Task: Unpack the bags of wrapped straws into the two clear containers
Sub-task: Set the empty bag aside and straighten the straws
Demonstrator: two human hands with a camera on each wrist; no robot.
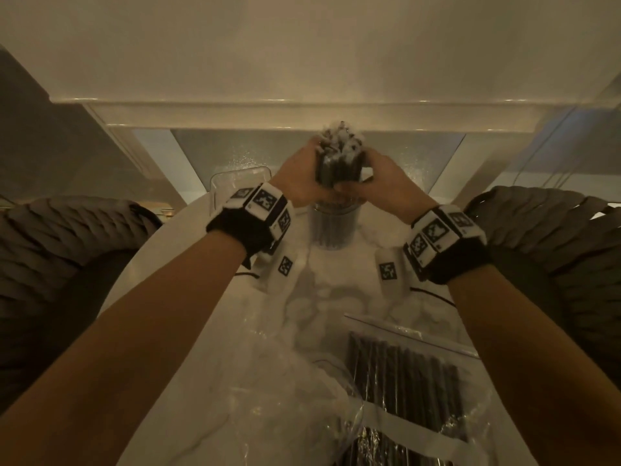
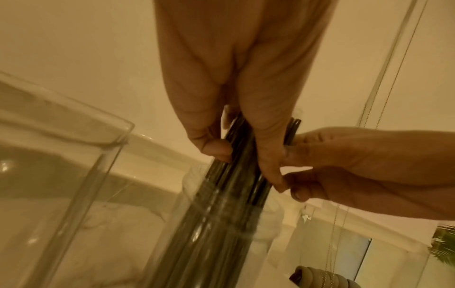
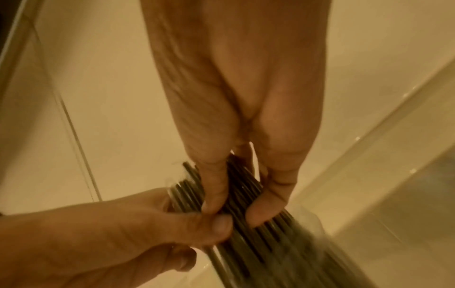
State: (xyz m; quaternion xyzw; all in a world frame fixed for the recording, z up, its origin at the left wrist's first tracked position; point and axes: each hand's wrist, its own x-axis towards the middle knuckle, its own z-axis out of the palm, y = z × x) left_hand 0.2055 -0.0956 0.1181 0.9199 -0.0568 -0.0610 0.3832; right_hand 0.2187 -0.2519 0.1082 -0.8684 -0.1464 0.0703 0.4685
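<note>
A thick bundle of dark wrapped straws [image 1: 341, 163] stands upright, its lower ends inside a clear round container [image 1: 332, 230] at the table's middle. My left hand [image 1: 307, 174] grips the bundle from the left and my right hand [image 1: 376, 178] from the right, fingers curled round it above the rim. The left wrist view shows the left hand [image 2: 236, 144] pinching the straws [image 2: 221, 206], with the right hand [image 2: 344, 165] beside it. In the right wrist view the right hand [image 3: 236, 194] and left hand [image 3: 138, 224] clasp the straws [image 3: 261, 245]. A second clear container [image 1: 235, 178], rectangular, stands behind on the left, also seen as a glass box [image 2: 74, 165].
A zip bag of dark straws [image 1: 403, 375] lies at the front right of the white table [image 1: 188, 297], another bag below it. Crumpled clear plastic [image 1: 268, 391] lies front centre. Woven chairs stand at the left [image 1: 67, 250] and right [image 1: 554, 237]. A wall ledge [image 1: 302, 112] runs behind.
</note>
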